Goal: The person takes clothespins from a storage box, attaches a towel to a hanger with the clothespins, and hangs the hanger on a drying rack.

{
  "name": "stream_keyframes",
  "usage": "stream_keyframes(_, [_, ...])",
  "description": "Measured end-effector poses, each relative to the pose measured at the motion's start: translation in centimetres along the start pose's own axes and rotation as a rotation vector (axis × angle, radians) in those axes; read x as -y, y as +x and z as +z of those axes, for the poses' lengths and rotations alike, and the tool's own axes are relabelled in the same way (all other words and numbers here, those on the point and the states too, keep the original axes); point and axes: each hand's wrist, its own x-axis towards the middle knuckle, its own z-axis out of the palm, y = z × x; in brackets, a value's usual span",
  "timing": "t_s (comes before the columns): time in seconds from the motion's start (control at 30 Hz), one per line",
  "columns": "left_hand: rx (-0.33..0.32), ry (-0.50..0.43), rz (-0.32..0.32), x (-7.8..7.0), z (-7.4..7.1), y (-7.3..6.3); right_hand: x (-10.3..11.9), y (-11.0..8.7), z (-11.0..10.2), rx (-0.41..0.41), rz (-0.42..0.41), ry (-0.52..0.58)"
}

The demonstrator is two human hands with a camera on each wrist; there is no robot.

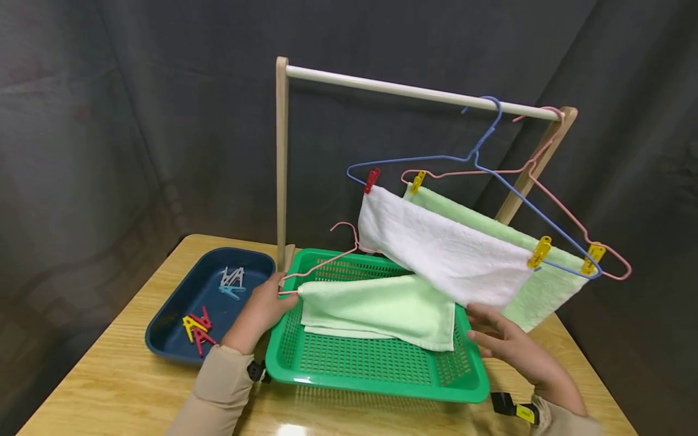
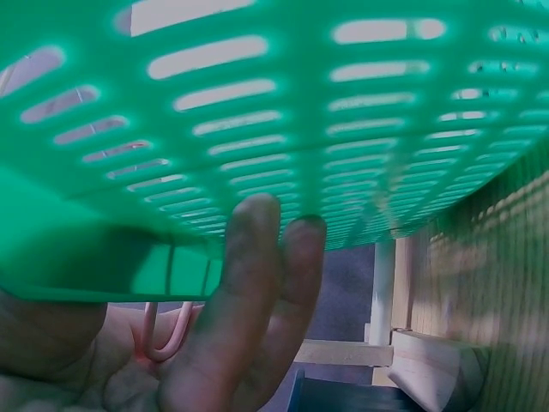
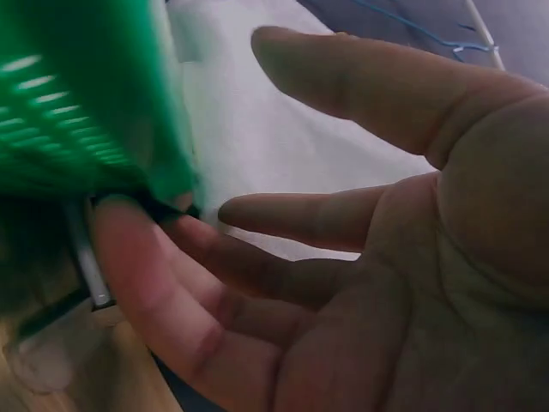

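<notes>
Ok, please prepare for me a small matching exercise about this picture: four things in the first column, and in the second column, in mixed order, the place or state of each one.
1. blue hanger
2. dark blue tray
3. white towel
4. green basket

A. hangs by one red clothespin and one yellow clothespin
B. has a light green towel in it
C. hooked over the white rail
D. holds loose clothespins

Pairs: 1-C, 2-D, 3-A, 4-B
</notes>
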Motion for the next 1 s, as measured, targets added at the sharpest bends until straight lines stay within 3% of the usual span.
stream_keyframes(0.17, [-0.003,0.007,0.006,0.0,0.0,0.0,-0.5,0.7,0.5,0.045,0.036,0.042])
stream_keyframes(0.47, [-0.006,0.000,0.004,-0.1,-0.1,0.0,-1.4,1.5,1.3,0.046,0.085,0.029])
stream_keyframes(0.73, [-0.002,0.016,-0.002,0.1,-0.2,0.0,-2.0,2.8,2.2,0.013,0.022,-0.021])
stream_keyframes(1.0, [0.003,0.031,-0.002,-0.2,-0.2,0.1,-2.1,2.9,2.8,0.004,0.006,0.050])
